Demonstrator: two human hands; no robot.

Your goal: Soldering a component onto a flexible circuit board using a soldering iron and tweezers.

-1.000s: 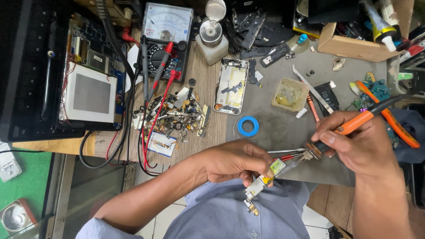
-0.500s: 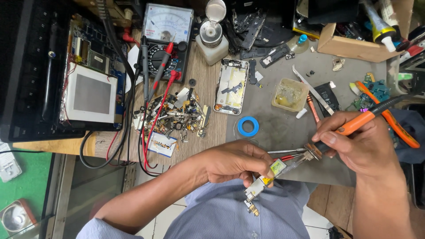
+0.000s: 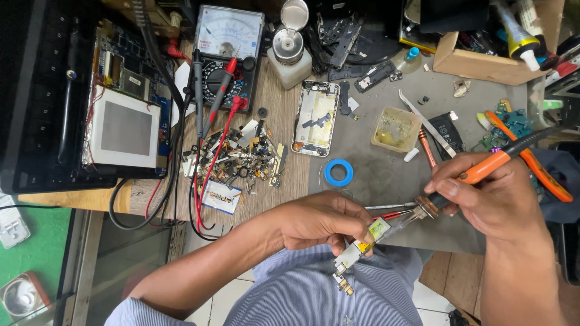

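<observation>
Closely, hands, soldering iron [image 3: 483, 169] (orange), small board [image 3: 362, 244]

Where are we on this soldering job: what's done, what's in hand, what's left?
Done: nothing finished is visible. In hand: the left hand holds a small flex-cable part at the bench edge while the right hand puts the orange soldering iron tip to it. Left: the opened phone still lies uncovered on the bench.

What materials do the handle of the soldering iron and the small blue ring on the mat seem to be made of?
Soldering iron handle: probably plastic, smooth orange with a slight sheen. Blue ring: likely a plastic spool, even glossy blue with a white centre; too small to be sure.
</observation>
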